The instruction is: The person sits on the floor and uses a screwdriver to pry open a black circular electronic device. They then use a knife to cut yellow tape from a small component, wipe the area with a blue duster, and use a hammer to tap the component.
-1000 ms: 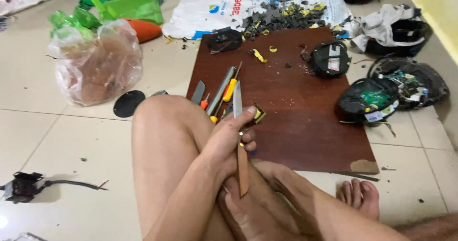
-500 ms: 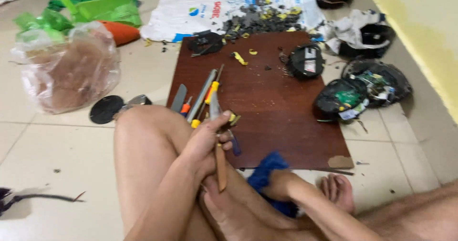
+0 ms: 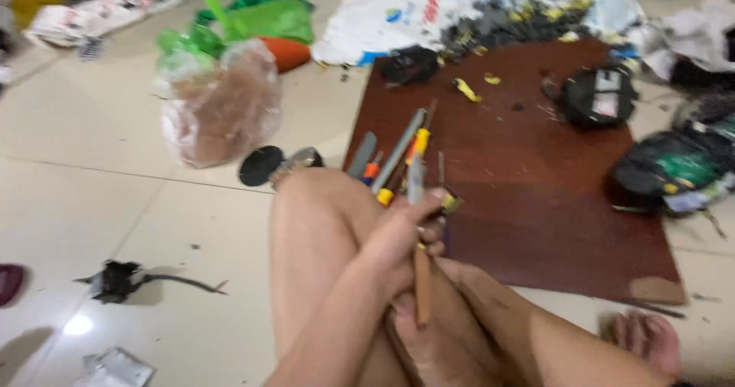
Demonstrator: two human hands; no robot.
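Note:
My left hand [image 3: 398, 241] is shut on a tool with a grey metal blade and a brown wooden handle [image 3: 422, 287]. The blade points away from me and the handle end hangs down over my foot [image 3: 417, 341]. The hand sits just right of my raised bare knee [image 3: 314, 226], at the near edge of a dark red-brown board [image 3: 536, 203]. Several long hand tools [image 3: 398, 157] with grey, orange and yellow parts lie on the board just beyond the blade. My right hand is out of sight.
Two opened black electronic units [image 3: 597, 96] [image 3: 674, 169] lie on the board's right side. A clear plastic bag [image 3: 222, 111], a black disc [image 3: 260, 165] and a small black part with a wire [image 3: 115, 280] lie on the tiled floor at left. A white sack [image 3: 383, 19] with scraps lies behind.
The view has swung, so the board and the bag sit further right in the frame. My left hand keeps the same hold on the tool beside my knee.

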